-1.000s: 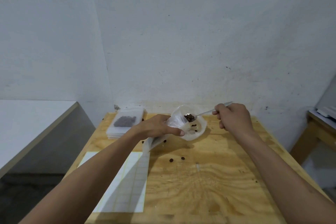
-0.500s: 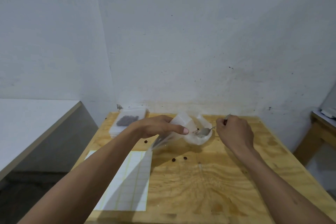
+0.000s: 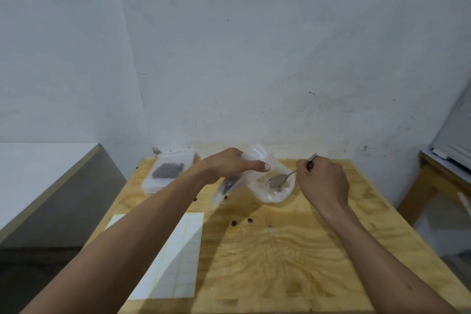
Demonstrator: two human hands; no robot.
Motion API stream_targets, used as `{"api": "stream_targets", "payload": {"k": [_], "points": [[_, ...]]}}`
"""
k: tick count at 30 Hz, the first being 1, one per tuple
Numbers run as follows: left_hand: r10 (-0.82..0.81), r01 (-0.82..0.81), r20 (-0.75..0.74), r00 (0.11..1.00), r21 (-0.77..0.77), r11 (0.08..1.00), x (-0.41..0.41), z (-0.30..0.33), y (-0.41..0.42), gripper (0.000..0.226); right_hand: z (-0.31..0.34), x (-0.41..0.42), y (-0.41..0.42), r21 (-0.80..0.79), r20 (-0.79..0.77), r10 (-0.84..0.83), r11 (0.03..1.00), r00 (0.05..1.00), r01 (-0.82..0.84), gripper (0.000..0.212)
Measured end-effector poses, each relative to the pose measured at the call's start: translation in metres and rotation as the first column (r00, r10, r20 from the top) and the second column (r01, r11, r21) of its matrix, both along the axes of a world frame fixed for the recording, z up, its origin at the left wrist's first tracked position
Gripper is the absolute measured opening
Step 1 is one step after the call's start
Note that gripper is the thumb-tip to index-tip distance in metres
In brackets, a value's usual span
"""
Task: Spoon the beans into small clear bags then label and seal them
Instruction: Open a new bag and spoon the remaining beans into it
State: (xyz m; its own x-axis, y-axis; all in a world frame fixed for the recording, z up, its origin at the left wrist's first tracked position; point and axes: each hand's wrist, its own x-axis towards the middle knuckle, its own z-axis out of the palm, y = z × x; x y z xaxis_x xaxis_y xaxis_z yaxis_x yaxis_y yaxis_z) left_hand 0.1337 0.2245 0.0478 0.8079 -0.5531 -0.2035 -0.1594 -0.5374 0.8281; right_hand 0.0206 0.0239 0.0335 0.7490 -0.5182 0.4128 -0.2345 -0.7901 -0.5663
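The left hand (image 3: 230, 167) holds the small clear plastic bag (image 3: 229, 186) at the table's 12 o'clock. The right hand (image 3: 322, 181) grips the thin metal spoon (image 3: 279, 180), dipped in the round white bowl (image 3: 275, 192). Few brown beans (image 3: 240, 222) show there, so scoop slowly and tip right over the bag's mouth.

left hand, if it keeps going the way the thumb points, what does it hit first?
Probably the spoon in the bowl: the left hand, holding the clear bag, points right toward it. Depth is uncertain.
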Motion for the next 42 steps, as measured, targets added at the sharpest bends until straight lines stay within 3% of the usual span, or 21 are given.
{"api": "stream_targets", "payload": {"k": [2, 7, 10, 15, 19, 22, 25, 27, 30, 33, 36, 42], "points": [[0.007, -0.008, -0.018, 1.000, -0.023, 1.000, -0.003, -0.002, 0.001, 0.052, -0.002, -0.002, -0.003, 0.038, 0.026, -0.026, 0.999, 0.999, 0.025, 0.048], [0.056, -0.058, -0.031, 0.998, -0.054, 0.997, -0.003, -0.006, 0.004, 0.053, 0.001, -0.001, -0.005, 0.087, 0.072, -0.076, 0.994, 0.994, 0.070, 0.048], [0.049, -0.052, -0.045, 0.998, -0.075, 0.996, -0.004, -0.005, 0.005, 0.047, -0.003, 0.004, -0.001, 0.092, 0.011, -0.060, 0.994, 0.998, 0.059, 0.048], [0.071, -0.072, -0.008, 0.997, -0.082, 0.994, -0.008, -0.002, 0.009, 0.065, -0.017, 0.007, -0.002, 0.035, -0.089, -0.090, 0.995, 0.992, 0.093, 0.047], [0.086, -0.082, 0.037, 0.996, -0.103, 0.991, -0.014, 0.008, 0.011, 0.048, -0.021, 0.012, -0.010, 0.085, -0.133, -0.140, 0.985, 0.981, 0.152, 0.043], [0.030, -0.017, 0.109, 0.994, -0.120, 0.993, -0.028, 0.018, 0.007, 0.062, -0.022, 0.018, -0.014, 0.172, -0.163, -0.155, 0.968, 0.974, 0.182, 0.044], [-0.096, 0.109, 0.191, 0.977, -0.060, 0.992, -0.047, 0.028, -0.005, 0.049, -0.026, 0.020, -0.017, 0.377, -0.198, -0.152, 0.900, 0.968, 0.219, 0.040], [-0.145, 0.153, 0.206, 0.968, -0.025, 0.988, -0.055, 0.030, -0.011, 0.045, -0.031, 0.015, -0.016, 0.568, -0.175, -0.155, 0.791, 0.972, 0.228, 0.036], [-0.127, 0.139, 0.194, 0.973, -0.046, 0.989, -0.054, 0.030, -0.008, 0.050, -0.040, 0.003, -0.014, 0.745, -0.153, -0.155, 0.631, 0.976, 0.217, 0.032], [-0.071, 0.085, 0.176, 0.982, -0.071, 0.994, -0.047, 0.031, 0.002, 0.054, -0.047, -0.002, -0.013, 0.820, -0.100, -0.129, 0.551, 0.987, 0.155, 0.029], [-0.017, 0.024, 0.166, 0.986, -0.036, 0.999, -0.042, 0.027, 0.010, 0.043, -0.044, -0.002, -0.014, 0.849, -0.056, -0.092, 0.520, 0.994, 0.096, 0.027], [0.077, -0.080, 0.104, 0.992, 0.026, 0.996, -0.028, 0.005, 0.025, 0.056, -0.022, -0.004, -0.022, 0.796, 0.012, -0.050, 0.605, 0.999, 0.021, 0.025]]}}
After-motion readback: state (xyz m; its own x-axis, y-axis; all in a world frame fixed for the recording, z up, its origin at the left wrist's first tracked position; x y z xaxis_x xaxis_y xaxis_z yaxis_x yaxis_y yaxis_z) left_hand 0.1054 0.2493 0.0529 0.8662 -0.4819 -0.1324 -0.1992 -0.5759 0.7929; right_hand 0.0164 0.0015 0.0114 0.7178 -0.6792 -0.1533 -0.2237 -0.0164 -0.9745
